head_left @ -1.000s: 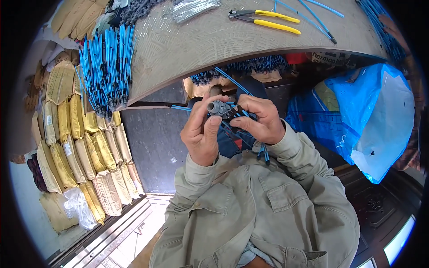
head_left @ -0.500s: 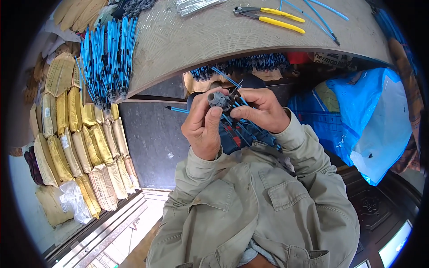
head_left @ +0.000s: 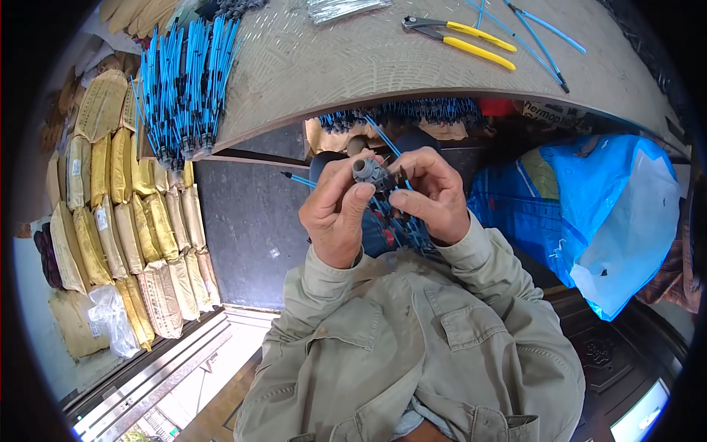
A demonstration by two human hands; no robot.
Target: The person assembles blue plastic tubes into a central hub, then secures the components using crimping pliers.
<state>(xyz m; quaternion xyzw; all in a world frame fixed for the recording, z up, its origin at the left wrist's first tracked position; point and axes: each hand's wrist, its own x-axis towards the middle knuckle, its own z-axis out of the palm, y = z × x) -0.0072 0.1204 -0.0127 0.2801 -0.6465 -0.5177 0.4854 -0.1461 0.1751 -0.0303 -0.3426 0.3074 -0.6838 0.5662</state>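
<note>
My left hand (head_left: 333, 217) is closed round a grey, round plastic fitting (head_left: 370, 174) with an open, ringed end, the thumb lying along its side. Close beside it, my right hand (head_left: 434, 197) has thumb and fingers pinched at the fitting's right side, where small dark parts and a thin pointed piece stick out. What exactly sits between the right fingertips is partly hidden. Below both hands, thin blue rods (head_left: 398, 230) with black joints hang over my lap. A further blue rod end (head_left: 300, 180) pokes out left of my left wrist.
On the bench (head_left: 309, 74) ahead lie yellow-handled pliers (head_left: 475, 46), loose blue rods (head_left: 541, 48) and a clear packet (head_left: 342, 9). A bundle of blue rods (head_left: 188, 81) overhangs its left edge. Stacked packages (head_left: 121, 214) stand at left, a blue-and-white plastic sack (head_left: 589, 199) at right.
My right hand has drawn in its fingers and shifted slightly, its thumb still by the fitting. The left hand keeps its hold. The bench and surroundings have shifted slightly in view.
</note>
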